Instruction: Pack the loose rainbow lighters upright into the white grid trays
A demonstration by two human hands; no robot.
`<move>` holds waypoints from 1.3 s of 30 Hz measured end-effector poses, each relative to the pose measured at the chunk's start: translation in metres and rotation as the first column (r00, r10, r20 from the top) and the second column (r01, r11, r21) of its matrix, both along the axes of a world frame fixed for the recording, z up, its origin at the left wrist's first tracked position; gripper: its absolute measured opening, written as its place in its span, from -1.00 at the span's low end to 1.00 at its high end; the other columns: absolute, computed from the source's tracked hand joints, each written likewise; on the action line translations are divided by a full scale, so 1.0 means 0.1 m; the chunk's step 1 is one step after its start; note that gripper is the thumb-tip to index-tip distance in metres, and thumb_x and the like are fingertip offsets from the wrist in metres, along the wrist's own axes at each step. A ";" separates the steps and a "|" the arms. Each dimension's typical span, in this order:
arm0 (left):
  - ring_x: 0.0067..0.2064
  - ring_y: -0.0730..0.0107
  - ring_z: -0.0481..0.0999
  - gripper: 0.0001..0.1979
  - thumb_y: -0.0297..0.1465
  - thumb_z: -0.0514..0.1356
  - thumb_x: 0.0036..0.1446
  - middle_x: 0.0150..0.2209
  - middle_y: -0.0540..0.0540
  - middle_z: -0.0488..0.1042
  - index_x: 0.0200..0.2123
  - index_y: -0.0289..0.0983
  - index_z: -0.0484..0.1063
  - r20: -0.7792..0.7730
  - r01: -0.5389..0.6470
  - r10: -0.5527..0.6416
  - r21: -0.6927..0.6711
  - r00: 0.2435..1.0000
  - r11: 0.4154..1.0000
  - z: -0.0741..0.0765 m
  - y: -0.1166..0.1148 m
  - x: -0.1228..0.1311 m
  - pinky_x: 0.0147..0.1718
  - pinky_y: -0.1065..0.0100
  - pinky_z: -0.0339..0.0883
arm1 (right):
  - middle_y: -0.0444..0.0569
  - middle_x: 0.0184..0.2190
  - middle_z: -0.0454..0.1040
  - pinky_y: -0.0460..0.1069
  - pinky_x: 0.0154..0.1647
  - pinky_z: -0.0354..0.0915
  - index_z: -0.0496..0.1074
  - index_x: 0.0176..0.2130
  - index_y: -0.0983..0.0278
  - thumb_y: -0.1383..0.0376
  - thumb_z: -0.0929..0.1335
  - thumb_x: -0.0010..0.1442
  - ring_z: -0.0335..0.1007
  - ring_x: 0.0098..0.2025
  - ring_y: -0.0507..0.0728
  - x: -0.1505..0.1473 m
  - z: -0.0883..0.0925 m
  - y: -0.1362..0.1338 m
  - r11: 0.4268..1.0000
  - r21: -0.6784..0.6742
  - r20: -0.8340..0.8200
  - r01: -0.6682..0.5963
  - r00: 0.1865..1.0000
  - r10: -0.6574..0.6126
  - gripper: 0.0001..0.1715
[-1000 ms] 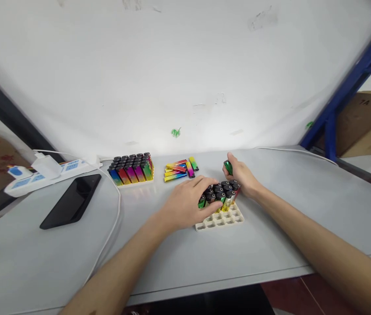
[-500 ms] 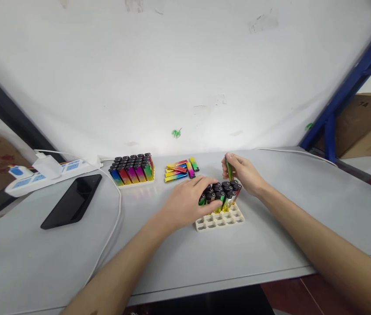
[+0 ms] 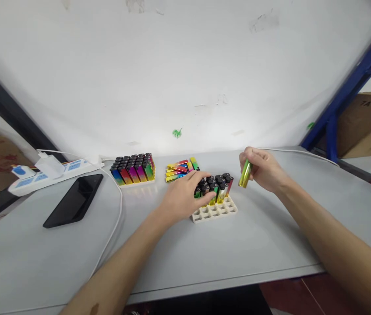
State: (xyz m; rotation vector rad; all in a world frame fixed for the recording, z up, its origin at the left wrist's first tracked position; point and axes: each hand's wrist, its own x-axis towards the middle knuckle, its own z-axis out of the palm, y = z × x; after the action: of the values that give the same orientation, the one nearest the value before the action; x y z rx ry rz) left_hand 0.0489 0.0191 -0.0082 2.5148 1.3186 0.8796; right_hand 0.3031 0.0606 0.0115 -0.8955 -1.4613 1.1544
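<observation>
A cream tray [image 3: 214,213] has lighters [image 3: 221,192] with black tops standing in its rear rows; its front slots hold nothing. My left hand [image 3: 187,192] rests over the left side of these lighters, fingers behind them and thumb in front, spread around the group. To the right of the tray, my right hand [image 3: 260,168] pinches a green-and-gold lighter [image 3: 245,173], which points downward above the table. Loose colourful lighters [image 3: 174,176] lie in a small pile behind my left hand.
A full tray of upright lighters [image 3: 134,169] stands left of the pile. Further left are a black phone [image 3: 73,200], a white power strip [image 3: 37,180] and a white cable [image 3: 118,216]. A blue metal frame [image 3: 349,92] and cardboard boxes [image 3: 364,127] are at the right.
My right hand has moved right, away from the standing lighters, with the green-and-gold lighter in it. The cream tray and my left hand have shifted slightly back and to the left.
</observation>
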 end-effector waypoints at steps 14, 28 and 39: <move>0.09 0.19 0.46 -0.59 -0.18 0.18 0.20 0.08 -0.05 0.46 0.09 -0.13 0.30 0.008 0.015 -0.015 -0.002 1.000 1.000 -0.01 0.06 -0.05 0.06 0.17 0.33 | -0.21 -0.54 0.37 -0.07 -0.52 0.10 0.25 -0.43 0.24 0.15 0.60 -0.17 0.23 -0.50 0.00 -0.16 -0.15 -0.02 0.987 0.041 0.332 -0.154 0.934 0.132 -0.48; 0.09 0.08 0.45 -0.20 -0.08 0.38 -0.07 0.04 -0.16 0.46 0.21 -0.13 0.18 0.261 0.004 0.104 -0.386 0.960 0.923 0.00 0.11 -0.09 0.03 0.13 0.31 | -0.21 -0.56 0.35 -0.07 -0.50 0.11 0.33 -0.47 0.26 0.18 0.62 -0.24 0.21 -0.48 0.00 -0.15 -0.07 -0.06 0.982 0.031 0.334 -0.188 0.928 0.167 -0.52; -0.19 0.27 0.55 -0.44 -0.16 0.39 -0.07 -0.22 0.03 0.58 0.00 -0.13 0.34 0.305 0.098 0.054 -0.463 0.951 0.881 -0.03 0.12 -0.07 -0.21 0.30 0.37 | -0.21 -0.54 0.29 -0.05 -0.50 0.10 0.44 -0.29 0.25 0.12 0.60 -0.20 0.18 -0.49 0.00 -0.14 -0.08 -0.05 0.986 0.079 0.377 -0.147 0.920 0.106 -0.49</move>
State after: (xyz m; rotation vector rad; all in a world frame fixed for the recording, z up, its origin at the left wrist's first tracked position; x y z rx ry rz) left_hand 0.0415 0.0307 -0.0109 1.9222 1.2175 0.7867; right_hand 0.2887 0.0554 0.0037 -0.9943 -1.8958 1.0238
